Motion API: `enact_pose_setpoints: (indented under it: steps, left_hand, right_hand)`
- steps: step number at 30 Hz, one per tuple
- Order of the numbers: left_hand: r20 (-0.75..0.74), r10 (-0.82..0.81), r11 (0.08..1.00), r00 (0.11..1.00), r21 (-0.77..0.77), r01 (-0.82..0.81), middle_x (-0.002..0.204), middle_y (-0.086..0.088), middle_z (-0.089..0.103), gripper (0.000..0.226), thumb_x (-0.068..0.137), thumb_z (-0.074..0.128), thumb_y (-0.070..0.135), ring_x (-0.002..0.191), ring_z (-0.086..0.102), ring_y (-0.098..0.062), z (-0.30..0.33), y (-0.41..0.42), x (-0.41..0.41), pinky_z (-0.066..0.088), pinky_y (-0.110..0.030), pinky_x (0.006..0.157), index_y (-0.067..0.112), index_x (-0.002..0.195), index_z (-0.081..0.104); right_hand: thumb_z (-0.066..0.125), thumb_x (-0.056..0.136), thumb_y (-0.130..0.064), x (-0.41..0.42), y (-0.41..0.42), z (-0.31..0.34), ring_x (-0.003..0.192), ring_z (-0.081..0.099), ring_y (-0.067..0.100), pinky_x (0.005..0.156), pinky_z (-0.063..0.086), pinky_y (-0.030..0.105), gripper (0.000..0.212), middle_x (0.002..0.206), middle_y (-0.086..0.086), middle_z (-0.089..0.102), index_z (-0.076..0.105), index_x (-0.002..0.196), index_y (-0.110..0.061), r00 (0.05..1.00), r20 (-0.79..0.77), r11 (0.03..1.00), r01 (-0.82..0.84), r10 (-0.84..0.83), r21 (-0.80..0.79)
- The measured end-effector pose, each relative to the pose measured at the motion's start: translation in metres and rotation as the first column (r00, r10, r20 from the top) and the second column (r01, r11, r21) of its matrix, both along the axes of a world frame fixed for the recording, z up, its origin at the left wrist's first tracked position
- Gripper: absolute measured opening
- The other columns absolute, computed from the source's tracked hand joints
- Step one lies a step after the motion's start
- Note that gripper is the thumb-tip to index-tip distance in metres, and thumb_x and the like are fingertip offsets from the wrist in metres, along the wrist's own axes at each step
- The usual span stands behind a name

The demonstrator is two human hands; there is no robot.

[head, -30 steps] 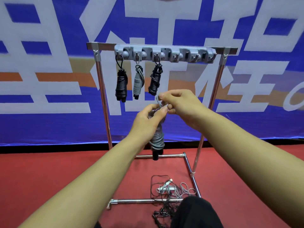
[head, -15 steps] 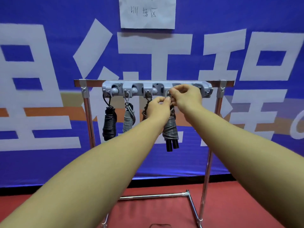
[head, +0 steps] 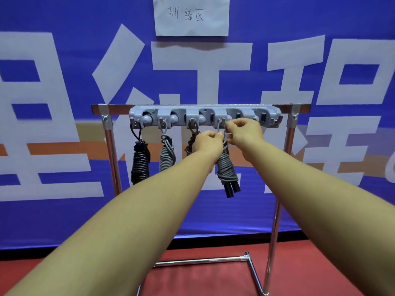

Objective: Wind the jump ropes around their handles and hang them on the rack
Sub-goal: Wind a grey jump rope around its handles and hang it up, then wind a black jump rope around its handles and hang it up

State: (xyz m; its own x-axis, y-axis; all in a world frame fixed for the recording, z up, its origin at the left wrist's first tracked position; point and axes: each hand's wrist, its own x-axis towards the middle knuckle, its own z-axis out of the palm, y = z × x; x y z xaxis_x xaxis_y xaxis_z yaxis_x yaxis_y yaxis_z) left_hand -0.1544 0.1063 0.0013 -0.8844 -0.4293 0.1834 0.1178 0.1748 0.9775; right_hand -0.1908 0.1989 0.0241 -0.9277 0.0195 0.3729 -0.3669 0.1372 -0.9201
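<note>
- Our left hand (head: 208, 142) and right hand (head: 243, 132) are both up at the grey hook bar (head: 205, 116) on the rack (head: 111, 146).
- One second ago our hands were low, well under the hook bar. Half a second ago they had come up to it. Now they are at the same spot there.
- The grey rope bundle (head: 226, 167) hangs just under the fourth hook (head: 221, 122), counting from the left end of the hook bar.
- Our right hand pinches the thin loop (head: 224, 135) at the top of the bundle, right below that hook. Its fingers are curled.
- Our left hand also has curled fingers at the top of the bundle, just left of the loop. It looks like a pinch on the rope.
- We cannot tell if the loop sits fully on the hook.
- The two black handle ends (head: 232, 190) stick out at the bottom of the bundle, well below the hook bar.
- A black rope bundle (head: 140, 165) hangs from the first hook of the hook bar.
- A light grey bundle (head: 166, 155) hangs from the second hook.
- A dark bundle (head: 190, 144) hangs from the third hook, partly hidden behind our left hand.
- Those three bundles hang as they did before.
- A white paper note (head: 191, 16) is stuck on the blue banner (head: 64, 60), high above the hook bar.
- The red floor (head: 203, 280) lies far below the hook bar.
</note>
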Motion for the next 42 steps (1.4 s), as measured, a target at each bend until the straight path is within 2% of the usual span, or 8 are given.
enact_pose_setpoints:
  steps: [6, 13, 19, 25, 29, 33, 38, 42]
  left_hand:
    - [-0.11, 0.226, 0.86, 0.968, -0.444, -0.252, 0.116, 0.006, 0.063, 0.025, 0.101, 0.04, 0.031, 0.101, 0.058, -0.021, -0.04, 0.006, 0.031, 0.04, -0.032, 0.075, 0.031, 0.118, 0.058]
    - [0.097, 0.137, 0.85, 0.986, -0.523, -0.066, 0.116, 0.01, 0.067, 0.02, 0.096, 0.047, 0.027, 0.101, 0.061, -0.026, -0.192, -0.009, 0.066, 0.048, -0.036, 0.083, 0.032, 0.112, 0.058]
    - [0.337, 0.11, 0.846, 0.935, -0.525, 0.089, 0.104, 0.009, 0.07, 0.019, 0.093, 0.052, 0.017, 0.095, 0.063, -0.022, -0.358, -0.035, 0.1, 0.046, -0.03, 0.08, 0.035, 0.096, 0.06]
    - [0.528, 0.091, 0.834, 0.845, -0.504, 0.225, 0.107, 0.002, 0.069, 0.026, 0.093, 0.046, 0.013, 0.096, 0.063, -0.026, -0.489, -0.057, 0.115, 0.05, -0.036, 0.085, 0.03, 0.099, 0.065]
    - [0.638, 0.102, 0.839, 0.763, -0.467, 0.278, 0.091, 0.003, 0.065, 0.027, 0.095, 0.044, 0.014, 0.085, 0.061, -0.025, -0.556, -0.061, 0.11, 0.042, -0.027, 0.072, 0.028, 0.105, 0.065]
    - [0.712, 0.098, 0.872, 0.696, -0.398, 0.285, 0.106, 0.001, 0.072, 0.028, 0.094, 0.045, 0.012, 0.1, 0.064, -0.023, -0.615, -0.065, 0.112, 0.044, -0.026, 0.082, 0.024, 0.107, 0.067]
    - [0.829, -0.002, 0.911, 0.559, -0.229, 0.343, 0.102, 0.004, 0.07, 0.032, 0.085, 0.047, 0.005, 0.099, 0.064, -0.022, -0.686, -0.053, 0.136, 0.048, -0.029, 0.09, 0.024, 0.105, 0.063]
    - [0.884, -0.06, 0.957, 0.464, -0.081, 0.279, 0.104, -0.007, 0.068, 0.031, 0.088, 0.049, 0.008, 0.103, 0.062, -0.029, -0.721, -0.034, 0.155, 0.047, -0.034, 0.089, 0.017, 0.116, 0.057]
  right_hand:
    - [0.054, 0.094, -0.018, 0.029, 0.009, -0.03, 0.071, 0.06, 0.01, 0.068, 0.05, 0.031, 0.016, 0.089, -0.008, 0.068, 0.069, 0.094, -0.024, 0.995, -0.051, 0.97, 0.097, -0.088, 0.225]
    - [0.056, 0.093, -0.022, 0.058, 0.012, -0.149, 0.063, 0.053, 0.018, 0.052, 0.043, 0.025, 0.018, 0.072, 0.0, 0.064, 0.068, 0.081, -0.017, 0.955, 0.268, 0.838, -0.245, 0.124, 0.487]
    - [0.057, 0.093, -0.018, 0.069, 0.017, -0.313, 0.055, 0.048, 0.017, 0.047, 0.04, 0.021, 0.014, 0.07, 0.004, 0.059, 0.066, 0.088, -0.008, 0.789, 0.596, 0.734, -0.494, 0.152, 0.467]
    - [0.056, 0.098, -0.014, 0.061, 0.021, -0.469, 0.05, 0.044, 0.013, 0.039, 0.036, 0.017, 0.014, 0.067, 0.004, 0.053, 0.066, 0.093, -0.006, 0.645, 0.756, 0.727, -0.572, 0.111, 0.381]
    - [0.053, 0.095, -0.012, 0.04, 0.027, -0.557, 0.059, 0.05, 0.015, 0.049, 0.04, 0.025, 0.021, 0.069, 0.003, 0.061, 0.068, 0.082, -0.01, 0.623, 0.782, 0.689, -0.567, 0.001, 0.451]
    - [0.057, 0.095, -0.02, 0.035, 0.027, -0.624, 0.069, 0.056, 0.021, 0.07, 0.051, 0.036, 0.021, 0.082, 0.013, 0.068, 0.07, 0.092, -0.003, 0.6, 0.797, 0.623, -0.602, -0.06, 0.5]
    - [0.061, 0.091, -0.02, 0.077, 0.016, -0.688, 0.093, 0.063, 0.017, 0.084, 0.048, 0.025, 0.017, 0.101, 0.001, 0.07, 0.072, 0.104, -0.017, 0.491, 0.871, 0.353, -0.814, -0.005, 0.461]
    - [0.06, 0.088, -0.023, 0.124, 0.004, -0.736, 0.112, 0.058, 0.03, 0.091, 0.049, 0.037, 0.039, 0.131, 0.004, 0.053, 0.058, 0.127, -0.024, 0.597, 0.799, 0.148, -0.799, 0.07, 0.583]
